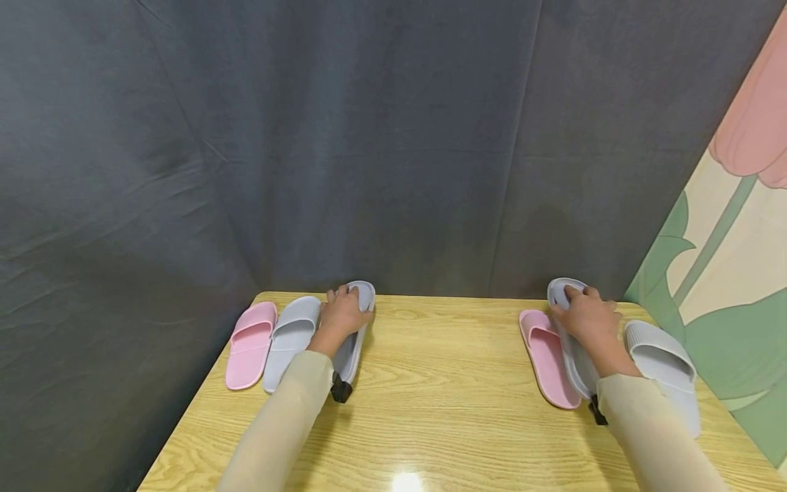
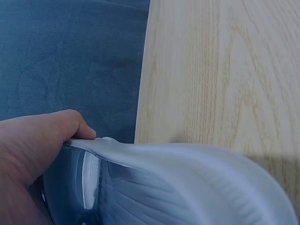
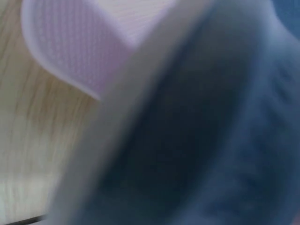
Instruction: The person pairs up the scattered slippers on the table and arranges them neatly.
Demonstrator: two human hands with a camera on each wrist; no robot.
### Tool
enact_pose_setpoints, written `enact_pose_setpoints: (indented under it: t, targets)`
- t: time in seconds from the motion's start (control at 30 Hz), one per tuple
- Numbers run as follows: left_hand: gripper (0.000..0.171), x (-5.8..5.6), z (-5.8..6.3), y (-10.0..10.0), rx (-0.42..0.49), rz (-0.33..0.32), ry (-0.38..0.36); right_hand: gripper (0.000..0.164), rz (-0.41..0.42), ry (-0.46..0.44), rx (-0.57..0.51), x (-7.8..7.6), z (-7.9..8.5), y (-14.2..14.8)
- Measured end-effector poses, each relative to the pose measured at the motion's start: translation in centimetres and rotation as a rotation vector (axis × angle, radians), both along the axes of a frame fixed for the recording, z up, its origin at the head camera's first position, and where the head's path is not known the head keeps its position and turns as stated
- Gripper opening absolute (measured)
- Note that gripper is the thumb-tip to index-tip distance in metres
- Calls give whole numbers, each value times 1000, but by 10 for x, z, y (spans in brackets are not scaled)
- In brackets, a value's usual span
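Near the table's far edge my left hand grips one end of a grey slipper. The left wrist view shows the thumb of that hand over the rim of the slipper, which is tilted. My right hand holds the far end of another grey slipper, tilted beside a pink slipper and partly covering it. In the right wrist view the held slipper is blurred and hides most of the hand; the pink slipper lies behind it.
At the table's left side lie a pink slipper and a light grey slipper. Another light grey slipper lies right of my right hand. A dark curtain hangs behind the wooden table. Flowered fabric is at the right.
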State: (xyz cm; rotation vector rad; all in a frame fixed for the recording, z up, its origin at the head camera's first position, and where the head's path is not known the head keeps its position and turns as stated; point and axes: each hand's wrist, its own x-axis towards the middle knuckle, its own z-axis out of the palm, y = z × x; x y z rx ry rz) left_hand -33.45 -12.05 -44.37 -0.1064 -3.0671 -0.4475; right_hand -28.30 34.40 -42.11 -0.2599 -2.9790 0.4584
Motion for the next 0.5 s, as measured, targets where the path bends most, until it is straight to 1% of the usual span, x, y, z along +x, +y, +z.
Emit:
enact_pose_setpoints:
  t: [0.2,0.5]
  targets:
    - [74,4,6,5,-11,-6,8,66,32,46,19,0,3,-9]
    - [76,3,6,8,6,-12,-2,69,33,36,5,-2,4,-21]
